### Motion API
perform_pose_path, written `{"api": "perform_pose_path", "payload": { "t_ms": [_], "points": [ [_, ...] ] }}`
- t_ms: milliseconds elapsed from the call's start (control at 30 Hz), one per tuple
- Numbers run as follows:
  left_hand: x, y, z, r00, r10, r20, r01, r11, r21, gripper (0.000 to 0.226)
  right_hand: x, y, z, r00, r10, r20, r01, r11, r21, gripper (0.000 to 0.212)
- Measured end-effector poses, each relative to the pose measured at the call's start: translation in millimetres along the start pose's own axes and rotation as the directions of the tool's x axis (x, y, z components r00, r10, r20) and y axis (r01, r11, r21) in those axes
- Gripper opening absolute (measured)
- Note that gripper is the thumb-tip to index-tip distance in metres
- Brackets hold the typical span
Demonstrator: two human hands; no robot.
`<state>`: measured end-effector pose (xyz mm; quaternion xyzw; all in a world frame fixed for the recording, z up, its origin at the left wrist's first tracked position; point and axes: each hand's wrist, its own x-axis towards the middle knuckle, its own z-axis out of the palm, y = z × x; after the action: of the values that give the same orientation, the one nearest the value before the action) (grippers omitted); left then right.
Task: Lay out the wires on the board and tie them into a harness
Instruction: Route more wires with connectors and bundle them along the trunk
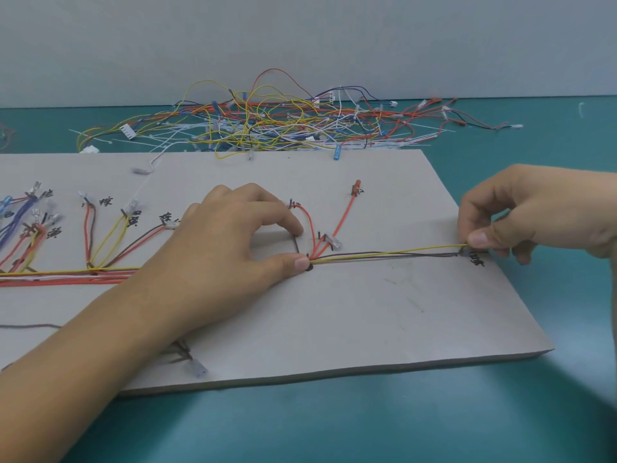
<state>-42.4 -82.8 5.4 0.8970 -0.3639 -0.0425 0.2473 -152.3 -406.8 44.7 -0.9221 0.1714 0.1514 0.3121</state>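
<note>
Fingers [293, 225] of the left hand [230, 235] press down, thumb pinning the wire bundle at a peg on the board [367, 312] where red branches split off. Rightward, the yellow wire [387, 252] and a brown one run taut to the right hand [521, 215], pinched between thumb and forefinger near the board's edge. Laying-out is in hand; next, seat this end at its marked peg, keeping tension.

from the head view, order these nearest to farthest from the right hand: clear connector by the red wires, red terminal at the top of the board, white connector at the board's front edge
Measured from the right hand:
1. Clear plastic connector, mid-board, to its left.
2. Red terminal, farther back; close to the first, but slightly farther.
3. White connector, near the grey board's front edge, clearly farthest.
</note>
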Motion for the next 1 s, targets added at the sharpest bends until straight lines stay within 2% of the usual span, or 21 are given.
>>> {"api": "perform_pose_path", "payload": {
  "t_ms": [200, 333, 400, 500, 633, 767, 900, 1000],
  "points": [
    [-1, -2, 2, 0.999, 0.028, -0.033, -0.028, 1.000, -0.009, 0.028, -1, -5, 2, 1.000, -0.016, -0.015, 0.014, 0.996, -0.084, 0.024],
    [-3, 4, 7, 0.980, 0.177, -0.096, -0.183, 0.981, -0.058, 0.004, -3, -10, 4, 0.998, -0.020, -0.055, 0.017, 0.998, -0.059, 0.028],
    [-2, 6, 7, 0.966, 0.241, -0.097, -0.247, 0.967, -0.054, 0.002, -5, -11, 7, 0.995, -0.013, -0.102, 0.005, 0.998, -0.070, 0.030],
    [0, 7, 5, 0.959, 0.272, -0.074, -0.278, 0.957, -0.084, 0.012, -7, -7, 13, 0.986, -0.009, -0.167, 0.003, 0.999, -0.038, 0.034],
    [5, 9, 3, 0.968, 0.246, -0.058, -0.251, 0.961, -0.115, 0.015, -10, 1, 18, 0.980, -0.049, -0.192, 0.046, 0.999, -0.023, 0.038],
    [11, 8, 2, 0.983, 0.185, -0.021, -0.185, 0.957, -0.225, 0.015, -13, 10, 25, 0.962, -0.111, -0.251, 0.119, 0.993, 0.016, 0.038],
    [10, 4, 3, 0.979, 0.200, -0.030, -0.202, 0.949, -0.242, 0.012, -13, 5, 25, 0.965, -0.122, -0.230, 0.130, 0.991, 0.018, 0.036],
    [1, -13, -6, 0.986, 0.157, -0.056, -0.166, 0.955, -0.246, 0.008, -12, -13, 36, 0.968, -0.155, -0.197, 0.163, 0.986, 0.026, 0.031]
  ]
}}
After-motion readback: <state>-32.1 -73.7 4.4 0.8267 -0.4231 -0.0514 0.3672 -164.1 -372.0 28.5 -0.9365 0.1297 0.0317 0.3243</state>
